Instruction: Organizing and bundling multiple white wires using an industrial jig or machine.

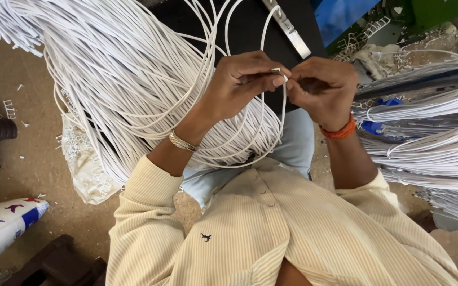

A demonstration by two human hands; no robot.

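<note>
1. The left hand (242,79) is pinching a small metal clip (276,70) at its fingertips.
2. The right hand (322,87), fingers closed, is gripping a white cord (283,106) end, touching the clip from the right.
3. The cord is looping down towards the lap.

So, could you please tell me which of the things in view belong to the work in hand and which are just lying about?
In hand:
- left hand pinching a small metal clip
- right hand at the white cord
- white cord bundle on the lap

Lying about:
- metal bar
- printed sack
- plastic scraps
- second cord pile
</note>
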